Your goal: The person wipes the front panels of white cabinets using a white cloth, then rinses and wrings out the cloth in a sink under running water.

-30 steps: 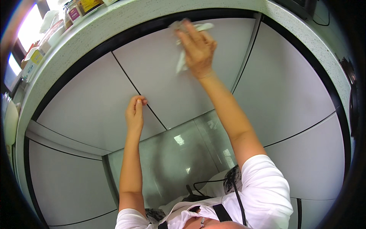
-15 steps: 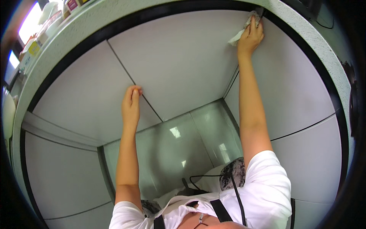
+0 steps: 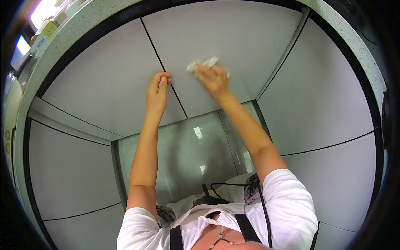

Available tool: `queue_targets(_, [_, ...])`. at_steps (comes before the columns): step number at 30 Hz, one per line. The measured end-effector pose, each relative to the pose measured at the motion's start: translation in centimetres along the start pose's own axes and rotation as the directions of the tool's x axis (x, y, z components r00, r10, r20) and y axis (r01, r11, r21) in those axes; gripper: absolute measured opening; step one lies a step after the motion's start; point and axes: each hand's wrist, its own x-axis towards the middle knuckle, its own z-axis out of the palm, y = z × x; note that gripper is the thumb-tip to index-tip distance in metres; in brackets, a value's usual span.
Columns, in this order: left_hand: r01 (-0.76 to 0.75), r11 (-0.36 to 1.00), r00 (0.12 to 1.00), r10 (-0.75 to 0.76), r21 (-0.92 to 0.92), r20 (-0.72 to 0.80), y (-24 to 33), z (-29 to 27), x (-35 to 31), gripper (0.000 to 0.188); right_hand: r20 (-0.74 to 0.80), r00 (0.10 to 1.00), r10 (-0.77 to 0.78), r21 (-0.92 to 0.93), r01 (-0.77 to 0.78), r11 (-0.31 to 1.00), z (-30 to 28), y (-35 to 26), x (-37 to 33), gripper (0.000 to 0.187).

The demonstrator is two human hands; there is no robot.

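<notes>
Spread over a crumpled white cloth [image 3: 211,61], my right hand [image 3: 214,81] presses it against the light grey cabinet door [image 3: 233,37] in front of me. The cloth pokes out past the fingertips, and both are slightly smeared by motion. My left hand [image 3: 157,92] is closed, thumb against the curled fingers, beside the dark seam between this door and the left door [image 3: 100,79]. Whether anything is inside those fingers is hidden.
A speckled pale countertop [image 3: 358,43] curves around above the doors, with packages [image 3: 49,31] at its far left. More grey cabinet panels stand at left [image 3: 71,171] and right [image 3: 321,91]. Shiny greenish floor tiles [image 3: 187,154] lie below. A black cable [image 3: 265,212] hangs over my shirt.
My right hand has brought the cloth from the door's upper right corner down and left toward the middle. My left hand remains closed by the seam; the whole view has shifted somewhat.
</notes>
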Motion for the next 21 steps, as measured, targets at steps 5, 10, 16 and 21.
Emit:
queue_targets(5, [-0.035,0.998,0.999,0.034,0.053,0.027,0.5,-0.4,-0.1,0.020,0.075,0.994,-0.081,0.016,0.080,0.997,-1.2,1.4,-1.3,0.019])
queue_targets(10, [-0.017,0.999,1.000,0.016,0.043,0.012,0.6,-0.3,-0.2,0.020,-0.177,0.941,0.287,-0.074,-0.303,0.950,-3.1,3.9,2.3,0.020])
queue_targets(16, [-0.017,1.000,0.999,0.016,0.025,0.050,0.4,-0.2,-0.1,0.020,-0.381,0.733,0.563,0.133,-0.559,0.818,-4.2,4.8,5.9,0.020])
queue_targets(21, [-0.030,0.998,0.999,0.028,0.053,0.026,-0.3,0.2,-0.2,0.020,-0.073,0.961,0.266,0.085,-0.260,0.962,-0.4,-0.4,2.7,0.012])
